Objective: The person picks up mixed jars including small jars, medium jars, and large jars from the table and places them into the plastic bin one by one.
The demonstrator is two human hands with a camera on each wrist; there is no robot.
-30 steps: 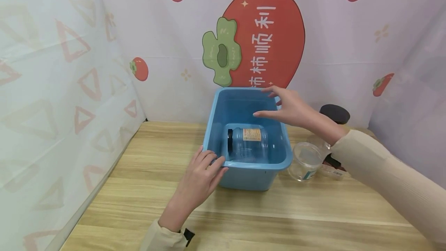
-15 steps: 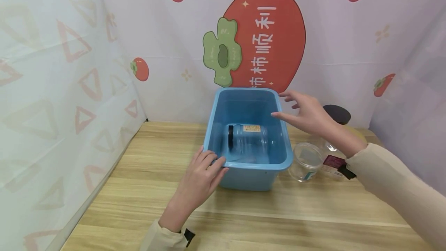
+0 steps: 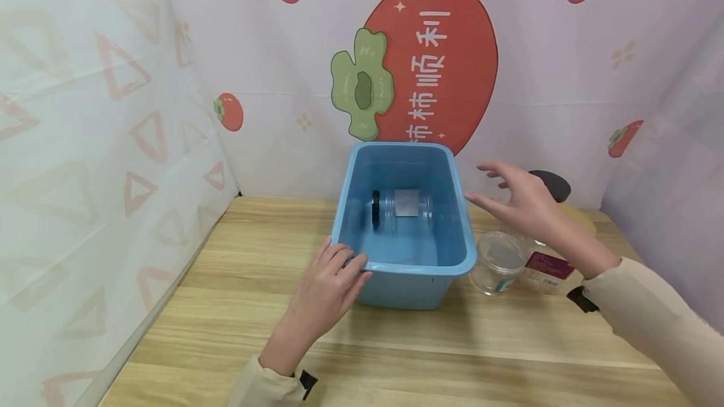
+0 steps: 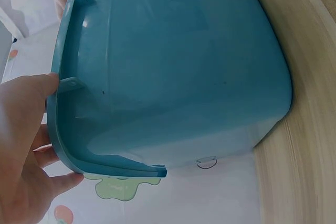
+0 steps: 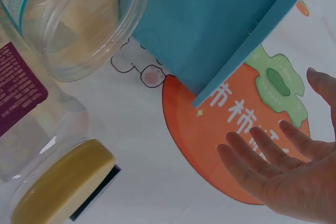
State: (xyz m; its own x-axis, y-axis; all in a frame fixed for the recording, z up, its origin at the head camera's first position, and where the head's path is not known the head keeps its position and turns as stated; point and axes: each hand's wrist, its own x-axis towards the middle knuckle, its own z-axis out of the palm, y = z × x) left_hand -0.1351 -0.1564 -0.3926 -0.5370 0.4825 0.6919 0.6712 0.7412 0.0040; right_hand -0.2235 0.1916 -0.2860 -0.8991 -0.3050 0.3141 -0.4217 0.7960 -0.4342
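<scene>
A blue plastic tub (image 3: 415,269) stands on the wooden table. My left hand (image 3: 322,291) grips its near-left corner; in the left wrist view the thumb lies on the outer side of the rim and the other fingers go over it. Inside the tub a clear plastic jar (image 3: 421,206) with a black lid lies on its side toward the back, a pale label facing up. Just right of the tub my right hand (image 3: 528,203) hovers with fingers spread and nothing in it. Below it is an open clear jar (image 3: 498,262).
Beside the open jar sits a clear container with a maroon label (image 3: 547,265). Behind my right hand a black lid (image 3: 553,185) shows, and a yellow lid (image 5: 68,182) appears in the right wrist view. A printed cloth backdrop (image 3: 271,156) closes off the back.
My right hand has moved right, from over the tub to outside it. The jar inside has rolled toward the back, its label turning from yellowish to pale. The left hand stays put.
</scene>
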